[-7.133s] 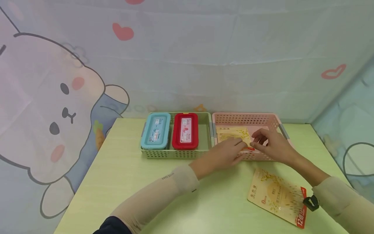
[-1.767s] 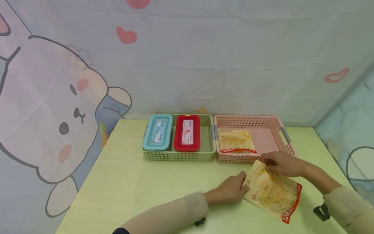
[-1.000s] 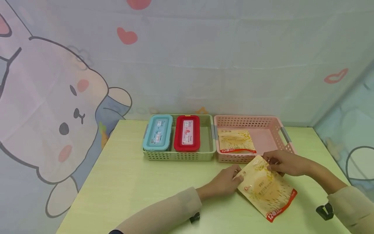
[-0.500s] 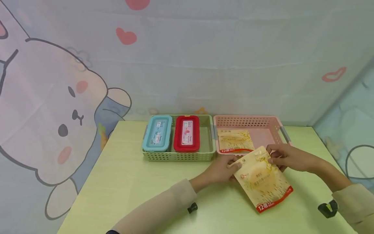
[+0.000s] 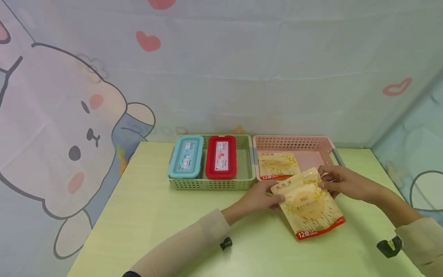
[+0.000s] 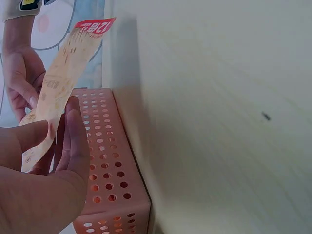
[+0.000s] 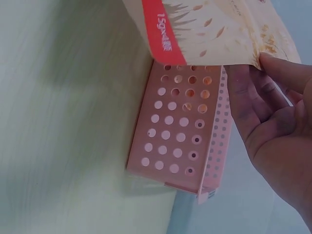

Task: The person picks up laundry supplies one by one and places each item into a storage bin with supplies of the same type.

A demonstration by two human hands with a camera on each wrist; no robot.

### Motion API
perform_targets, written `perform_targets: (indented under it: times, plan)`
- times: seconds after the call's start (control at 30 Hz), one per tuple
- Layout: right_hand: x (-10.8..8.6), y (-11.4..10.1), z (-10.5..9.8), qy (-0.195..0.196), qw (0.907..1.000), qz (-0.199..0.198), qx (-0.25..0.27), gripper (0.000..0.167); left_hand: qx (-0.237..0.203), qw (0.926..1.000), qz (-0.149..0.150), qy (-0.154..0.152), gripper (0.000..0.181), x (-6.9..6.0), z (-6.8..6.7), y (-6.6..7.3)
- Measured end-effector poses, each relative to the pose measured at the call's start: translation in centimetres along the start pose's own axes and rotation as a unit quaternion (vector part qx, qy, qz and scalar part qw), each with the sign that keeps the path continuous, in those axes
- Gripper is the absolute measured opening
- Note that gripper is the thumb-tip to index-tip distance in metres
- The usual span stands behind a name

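Note:
A flat yellow food pouch (image 5: pixel 308 206) with a red bottom band is held tilted at the front edge of the pink basket (image 5: pixel 290 141). My left hand (image 5: pixel 259 198) pinches its left edge, thumb on the front; the left wrist view shows the fingers (image 6: pixel 73 136) behind it. At the upper right corner my right hand (image 5: pixel 349 184) pinches the pouch between thumb and fingers, as the right wrist view also shows with the hand (image 7: pixel 273 102) beside the basket wall. Inside the basket, on its left side, lies another yellow pouch (image 5: pixel 277 164), its lower part partly covered by the held one.
Left of the pink basket stands a green basket (image 5: pixel 211 185) holding a blue-lidded box (image 5: pixel 186 157) and a red-lidded box (image 5: pixel 221 157). Both baskets sit at the back of the pale green table (image 5: pixel 155 215), before a printed cloth backdrop (image 5: pixel 242 69).
Earlier both hands were at the pouch in the basket while the other pouch lay on the table. That pouch is now gripped by both hands, raised and moved up-left to the basket's front.

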State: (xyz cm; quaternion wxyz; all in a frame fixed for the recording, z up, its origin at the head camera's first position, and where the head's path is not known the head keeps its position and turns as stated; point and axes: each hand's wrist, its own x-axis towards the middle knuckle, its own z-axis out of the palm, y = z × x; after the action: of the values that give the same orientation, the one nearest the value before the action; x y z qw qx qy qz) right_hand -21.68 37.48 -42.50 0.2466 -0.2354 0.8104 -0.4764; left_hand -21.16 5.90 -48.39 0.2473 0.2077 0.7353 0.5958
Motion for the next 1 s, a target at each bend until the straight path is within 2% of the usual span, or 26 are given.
perform_targets:
  times: [0.1, 0.17, 0.4, 0.53, 0.67, 0.8, 1.0]
  plan:
    - [-0.1, 0.1, 0.1, 0.011, 0.9999, -0.005, 0.006, 0.015, 0.002, 1.0, -0.003, -0.002, 0.05, 0.0, 0.1, -0.2]
    - [-0.2, 0.2, 0.2, 0.016, 0.9998, -0.007, 0.009, 0.015, -0.013, 0.9999, -0.005, -0.003, 0.051, 0.0, 0.2, -0.3]
    - [-0.7, 0.1, 0.2, 0.043, 0.9989, -0.009, 0.017, 0.02, -0.071, 0.9968, -0.011, -0.035, 0.026, 0.4, 0.5, -0.8]
    - [-0.7, 0.2, -0.1, 0.054, 0.9982, -0.014, 0.021, 0.021, -0.07, 0.9969, -0.016, -0.032, 0.025, 0.5, 0.5, -0.3]
    - [-0.8, 0.1, -0.2, 0.078, 0.9967, -0.001, 0.025, 0.022, -0.052, 0.9984, -0.017, -0.016, 0.022, 0.5, 0.1, 0.5]
    - [-0.7, -0.2, 0.0, 0.108, 0.9934, 0.008, 0.038, 0.025, -0.039, 0.9992, -0.007, -0.006, 0.016, 0.7, -0.6, 1.2]
    - [-0.7, -0.4, 0.1, 0.14, 0.9883, 0.012, 0.06, 0.025, -0.037, 0.9993, 0.009, -0.004, 0.018, 1.0, -1.8, 2.3]
